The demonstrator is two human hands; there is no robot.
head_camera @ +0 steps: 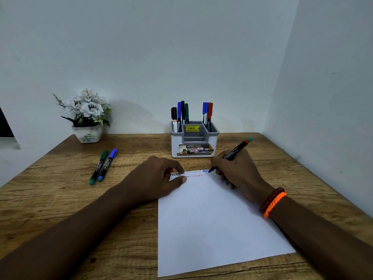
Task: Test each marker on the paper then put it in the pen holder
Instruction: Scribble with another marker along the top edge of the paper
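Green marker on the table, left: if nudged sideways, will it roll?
Probably: the green marker looks round-barrelled and lies flat on the table. The blue marker alongside would likely stop a rightward roll. It looks slim, so probably light.

Six markers [182,114] stand in one pen holder [194,144], two more lie on the table [60,199], and one is held. There is one paper [212,219], one flowerpot [88,133] and two hands [155,174].
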